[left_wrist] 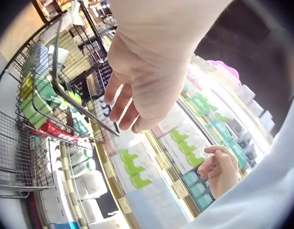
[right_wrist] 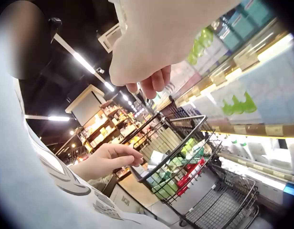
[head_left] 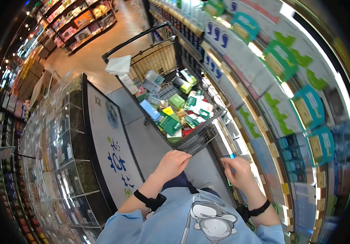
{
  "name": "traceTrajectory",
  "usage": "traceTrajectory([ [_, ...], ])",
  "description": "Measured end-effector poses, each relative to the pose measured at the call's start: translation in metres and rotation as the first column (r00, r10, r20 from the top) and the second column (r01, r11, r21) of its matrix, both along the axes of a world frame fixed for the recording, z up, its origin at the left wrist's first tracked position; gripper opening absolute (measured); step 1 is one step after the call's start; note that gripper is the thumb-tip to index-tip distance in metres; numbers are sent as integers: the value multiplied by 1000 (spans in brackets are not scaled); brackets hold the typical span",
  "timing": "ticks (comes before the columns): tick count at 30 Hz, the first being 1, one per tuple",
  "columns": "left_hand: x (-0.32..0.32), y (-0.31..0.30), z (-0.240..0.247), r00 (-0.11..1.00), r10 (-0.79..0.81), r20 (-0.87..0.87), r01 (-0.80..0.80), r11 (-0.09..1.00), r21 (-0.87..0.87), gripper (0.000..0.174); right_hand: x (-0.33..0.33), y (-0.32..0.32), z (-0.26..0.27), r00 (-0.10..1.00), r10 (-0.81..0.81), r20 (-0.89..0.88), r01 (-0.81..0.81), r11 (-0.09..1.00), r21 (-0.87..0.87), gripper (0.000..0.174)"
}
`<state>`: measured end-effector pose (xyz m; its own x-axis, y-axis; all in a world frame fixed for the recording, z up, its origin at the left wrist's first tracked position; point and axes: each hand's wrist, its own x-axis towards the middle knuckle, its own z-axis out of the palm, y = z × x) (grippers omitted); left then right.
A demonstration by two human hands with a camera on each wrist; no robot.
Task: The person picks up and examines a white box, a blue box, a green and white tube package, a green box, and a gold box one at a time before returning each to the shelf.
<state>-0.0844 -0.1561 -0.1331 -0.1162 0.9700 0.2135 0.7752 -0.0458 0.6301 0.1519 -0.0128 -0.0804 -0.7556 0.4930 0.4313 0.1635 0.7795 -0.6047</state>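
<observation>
Both hands are held in front of the body at waist height with nothing in them. My left hand [head_left: 171,166] has its fingers loosely bent, close to the near end of the shopping cart [head_left: 219,114]. To its right, my right hand [head_left: 238,173] hangs beside the shelves, its fingers loosely curled as well. In the cart lies a heap of packages: a green box [head_left: 170,124], a light blue box [head_left: 150,110], a white and green pack [head_left: 199,106] and several others. A red pack [right_wrist: 191,175] shows through the wire side in the right wrist view.
White paper [head_left: 119,65] hangs at the cart's far handle [head_left: 136,40]. Lit shelves [head_left: 260,134] with boxed goods run along the right. On the left stand clear display bins [head_left: 57,150] and a white sign panel [head_left: 112,150]. Tiled floor [head_left: 136,132] lies between.
</observation>
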Motion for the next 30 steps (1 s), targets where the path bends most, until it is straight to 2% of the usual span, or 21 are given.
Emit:
traceTrajectory([
  [1,-16,-2,-6,998,58,10,-57,998,-16,17,-28,2,-6,1000,-5,6,6,997,-81,24],
  [2,-32,-4,-11,997,72,20,-72,997,-20,17,-55,6,-12,1000,9,17,-8,996,-85,24],
  [4,-64,-8,-19,989,145,-16,-146,986,-76,19,-111,12,-27,991,20,131,8,978,-209,23],
  [6,-96,-12,-25,985,172,-14,-173,982,-72,20,-168,22,-46,962,91,258,-38,978,-204,25],
  [7,-111,-14,-27,982,186,-20,-187,980,-64,22,-195,25,-50,918,142,370,-43,964,-264,28],
  [8,-127,-17,-21,981,192,-1,-191,974,-125,26,-221,30,-77,919,151,363,-81,976,-200,31],
  [11,-165,-31,-17,969,248,-12,-247,957,-149,30,-297,38,-122,885,179,430,-64,961,-269,35],
  [13,-186,-42,-17,965,262,5,-257,951,-171,32,-340,38,-157,864,114,491,-21,981,-192,41],
  [14,-194,-47,-17,959,284,17,-275,941,-198,32,-356,35,-170,862,119,493,-25,981,-194,41],
  [16,-206,-52,-15,951,308,29,-294,928,-229,32,-382,31,-182,808,56,586,69,979,-189,45],
  [19,-220,-58,-10,938,333,91,-296,911,-286,31,-398,31,-194,772,62,633,101,970,-219,43],
  [21,-226,-55,-11,928,348,134,-301,912,-279,30,-399,34,-197,794,11,608,137,971,-197,42],
  [23,-231,-43,-9,939,307,154,-265,934,-242,30,-392,41,-196,744,98,661,246,880,-407,42],
  [24,-232,-36,-8,946,277,167,-243,949,-200,29,-385,44,-193,740,85,668,264,876,-404,42],
  [26,-236,-18,-9,955,244,170,-215,961,-172,29,-368,52,-184,815,129,566,278,769,-576,45],
  [27,-237,-7,-9,960,226,165,-203,969,-143,28,-359,55,-174,815,104,570,301,764,-570,45],
  [28,-236,4,-9,966,194,172,-171,975,-139,28,-347,57,-158,858,89,505,326,665,-672,47],
  [30,-229,29,-10,830,367,420,-281,926,-254,28,-318,61,-118,921,63,385,308,486,-818,55],
])
